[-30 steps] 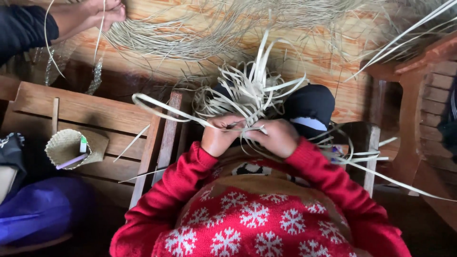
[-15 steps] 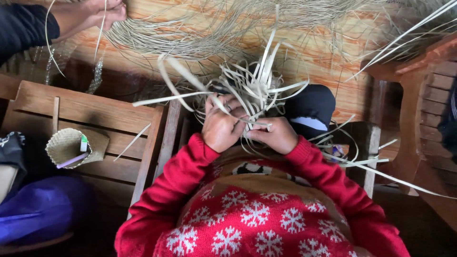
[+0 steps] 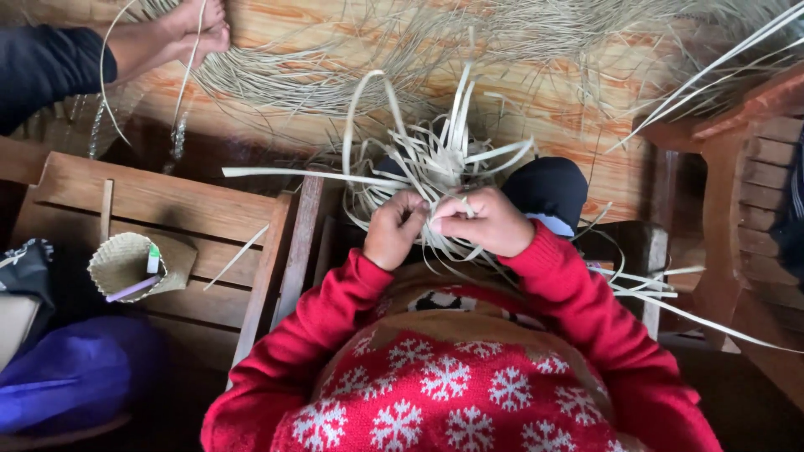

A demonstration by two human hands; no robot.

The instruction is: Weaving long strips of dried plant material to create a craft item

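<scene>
A tangle of pale flat weaving strips (image 3: 435, 155) rises in front of my chest, over my dark-trousered knee (image 3: 548, 188). My left hand (image 3: 392, 230) is closed around strips at the bundle's lower left. Beside it, touching the same bundle, my right hand (image 3: 486, 222) pinches strips between thumb and fingers. One long strip (image 3: 293, 174) runs out to the left, and another loops upward above the bundle. More strips trail to the right past my red sleeve.
A wooden bench (image 3: 167, 226) at my left carries a small woven basket (image 3: 126, 264) with a purple pen in it. Purple cloth (image 3: 75, 372) lies at lower left. Loose fibre (image 3: 352, 59) covers the floor. Another person's feet (image 3: 188, 29) rest at top left. A wooden chair (image 3: 745, 192) stands right.
My left hand has drawn back down beside the right hand. The long strip has swung from a slanted loop to a level line leftward, with a new arch above the bundle.
</scene>
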